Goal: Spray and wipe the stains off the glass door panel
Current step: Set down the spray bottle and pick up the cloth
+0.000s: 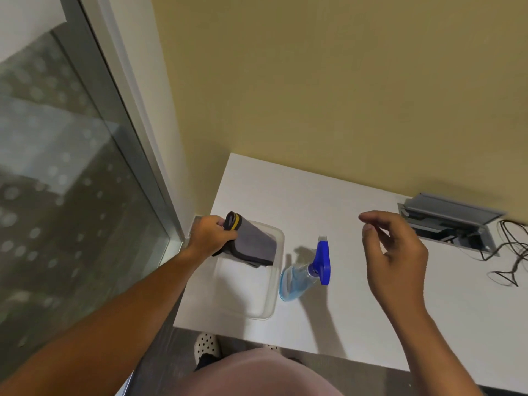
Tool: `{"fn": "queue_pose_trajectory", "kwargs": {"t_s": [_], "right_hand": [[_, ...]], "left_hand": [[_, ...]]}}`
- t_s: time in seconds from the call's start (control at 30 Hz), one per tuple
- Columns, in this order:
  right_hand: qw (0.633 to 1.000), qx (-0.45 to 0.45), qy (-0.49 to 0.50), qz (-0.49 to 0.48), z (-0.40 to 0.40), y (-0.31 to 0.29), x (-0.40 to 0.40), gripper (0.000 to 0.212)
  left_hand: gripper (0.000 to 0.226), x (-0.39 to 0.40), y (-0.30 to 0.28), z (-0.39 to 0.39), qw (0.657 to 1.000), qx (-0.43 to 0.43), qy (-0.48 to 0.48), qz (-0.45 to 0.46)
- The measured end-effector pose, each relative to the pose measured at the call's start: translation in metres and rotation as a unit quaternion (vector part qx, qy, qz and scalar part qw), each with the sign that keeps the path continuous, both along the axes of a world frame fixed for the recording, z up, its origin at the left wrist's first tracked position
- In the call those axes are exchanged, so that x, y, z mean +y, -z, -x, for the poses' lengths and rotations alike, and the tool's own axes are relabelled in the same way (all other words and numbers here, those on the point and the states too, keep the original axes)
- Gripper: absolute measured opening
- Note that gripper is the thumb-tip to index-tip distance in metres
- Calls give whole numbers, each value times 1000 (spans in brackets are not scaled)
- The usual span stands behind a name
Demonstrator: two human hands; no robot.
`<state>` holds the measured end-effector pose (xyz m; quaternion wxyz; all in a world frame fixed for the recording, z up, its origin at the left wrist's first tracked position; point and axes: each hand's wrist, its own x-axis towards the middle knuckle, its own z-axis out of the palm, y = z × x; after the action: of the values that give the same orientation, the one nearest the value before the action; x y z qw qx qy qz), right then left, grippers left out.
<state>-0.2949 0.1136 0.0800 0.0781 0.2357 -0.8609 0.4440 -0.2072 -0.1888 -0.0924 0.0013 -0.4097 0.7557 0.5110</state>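
Observation:
The glass door panel [65,178] fills the left side, speckled with pale round spots, inside a grey metal frame. My left hand [210,234] grips a folded grey cloth [254,242] with a black and yellow edge, held over the far end of a clear plastic tray [268,307]. A clear spray bottle [303,277] with a blue trigger head stands on the white table, just right of the tray. My right hand [395,252] hovers to the right of the bottle, fingers apart, holding nothing.
The white table [371,324] meets a yellow wall at the back. A grey cable box [448,221] with its lid raised is set into the table at the right, with black wires [511,261] trailing beside it. A perforated white shoe shows on the floor below.

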Motion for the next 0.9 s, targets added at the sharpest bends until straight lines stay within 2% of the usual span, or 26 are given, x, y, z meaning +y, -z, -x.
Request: {"fn": "queue_pose_trajectory", "kwargs": {"t_s": [0.07, 0.17, 0.33, 0.37, 0.43, 0.5, 0.57, 0.63, 0.7, 0.77, 0.83, 0.9], "right_hand": [[999, 14, -37, 26, -18, -9, -15, 20], [991, -10, -126, 45, -44, -12, -33, 16], [970, -75, -227, -35, -50, 5, -51, 16], [962, -97, -249, -59, -48, 10, -55, 24], [941, -111, -303, -103, -42, 19, -63, 51], [925, -103, -354, -96, -33, 27, -68, 65], [906, -129, -400, -52, -28, 29, -73, 68], [885, -165, -435, -8, -30, 32, -78, 61], [856, -252, -449, 44, -37, 35, -84, 55], [805, -379, -448, 88, -47, 32, -91, 50], [740, -497, -435, 124, -61, 31, -94, 46], [676, -582, -427, 146, -80, 32, -92, 52]], "left_hand": [[26, 9, -8, 0, 1000, 18, -4, -11], [17, 24, -27, -4, 998, 53, -8, -19], [12, 42, -75, -15, 987, 90, -53, -120], [11, 46, -86, -20, 982, 99, -73, -146], [8, 55, -110, -33, 964, 131, -114, -200], [7, 70, -135, -44, 942, 161, -148, -255], [15, 87, -154, -54, 918, 190, -192, -292], [15, 106, -171, -63, 888, 211, -252, -322], [15, 126, -180, -74, 853, 259, -304, -336], [21, 145, -185, -88, 841, 293, -339, -303], [26, 165, -185, -104, 863, 275, -361, -222], [31, 183, -182, -122, 889, 253, -357, -136]]}}
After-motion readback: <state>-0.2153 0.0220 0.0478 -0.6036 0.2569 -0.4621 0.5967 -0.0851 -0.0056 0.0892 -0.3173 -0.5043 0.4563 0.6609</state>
